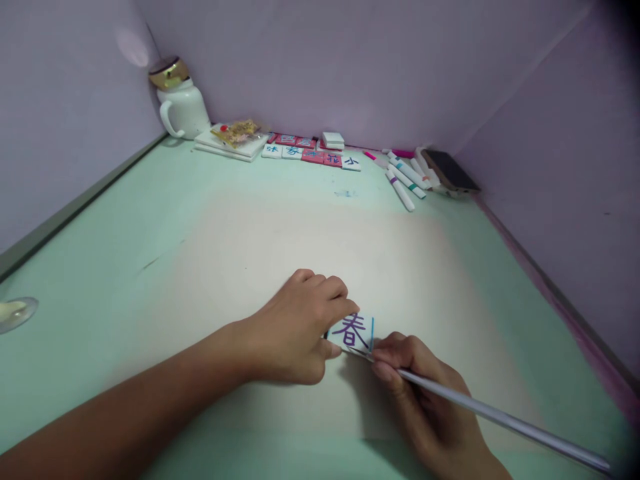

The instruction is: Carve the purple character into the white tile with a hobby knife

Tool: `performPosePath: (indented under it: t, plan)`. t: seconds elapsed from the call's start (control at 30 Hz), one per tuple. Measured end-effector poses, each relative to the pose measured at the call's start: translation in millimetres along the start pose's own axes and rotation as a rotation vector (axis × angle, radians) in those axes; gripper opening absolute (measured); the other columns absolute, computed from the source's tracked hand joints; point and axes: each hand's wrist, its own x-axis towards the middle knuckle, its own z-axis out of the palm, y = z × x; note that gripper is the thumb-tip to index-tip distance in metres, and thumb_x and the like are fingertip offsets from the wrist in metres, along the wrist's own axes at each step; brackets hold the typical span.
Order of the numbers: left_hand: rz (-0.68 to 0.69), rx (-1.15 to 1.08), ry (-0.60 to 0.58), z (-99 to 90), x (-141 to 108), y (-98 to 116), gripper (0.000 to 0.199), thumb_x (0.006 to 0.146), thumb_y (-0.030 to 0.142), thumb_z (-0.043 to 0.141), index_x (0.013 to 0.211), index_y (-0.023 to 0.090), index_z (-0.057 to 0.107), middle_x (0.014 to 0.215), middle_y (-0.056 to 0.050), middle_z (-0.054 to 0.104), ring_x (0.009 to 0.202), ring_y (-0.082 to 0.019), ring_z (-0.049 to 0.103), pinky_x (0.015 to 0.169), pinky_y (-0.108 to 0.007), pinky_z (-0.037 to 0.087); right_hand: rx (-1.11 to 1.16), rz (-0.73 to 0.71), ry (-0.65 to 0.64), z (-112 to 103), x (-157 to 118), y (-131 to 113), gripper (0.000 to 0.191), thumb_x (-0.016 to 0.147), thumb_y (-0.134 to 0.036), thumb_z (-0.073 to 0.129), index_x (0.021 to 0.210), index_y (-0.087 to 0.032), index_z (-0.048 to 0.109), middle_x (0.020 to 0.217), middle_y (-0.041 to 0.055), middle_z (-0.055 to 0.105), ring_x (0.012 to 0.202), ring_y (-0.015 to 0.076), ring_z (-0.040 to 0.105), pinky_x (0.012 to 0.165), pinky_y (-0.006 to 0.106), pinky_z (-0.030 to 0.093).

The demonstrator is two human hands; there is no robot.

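A small white square tile [353,331] bears a purple Chinese character and a blue line along its right edge. My left hand [313,320] pinches it from the left, with thumb at the lower edge and a finger at the upper one; the other fingers are curled. My right hand [430,393] is closed around a long, slim paintbrush [505,418] with a silvery handle. Its fine dark tip touches or lies very close to the tile's lower edge; I cannot tell which. The handle slants toward the lower right.
Red and white lettered tiles [313,155] line the back, with a white tile stack [333,140]. Marker pens [406,175] and a dark flat object [447,170] are right. A white jug [186,110], white boards [225,152] with a packet [237,133], and a clear dish [30,310] are left.
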Motion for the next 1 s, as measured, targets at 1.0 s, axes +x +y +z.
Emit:
performPosePath:
  t: [1.0]
  plan:
    - [-0.026, -0.01, -0.021, -1.6, 0.2, 1.1, 0.04, 0.069, 0.012, 0.066, 0.107, 0.019, 0.06, 0.107, -0.007, 0.057, 0.099, -0.024, 0.051, 0.094, -0.043, 0.034, 0.026, -0.025, 0.053, -2.8, 0.2, 0.2, 0.012, 0.095, -0.018, 0.045, 0.085, -0.024, 0.048, 0.076, -0.0005, 0.056, 0.071, 0.0148, 0.054, 0.06, 0.024, 0.042]
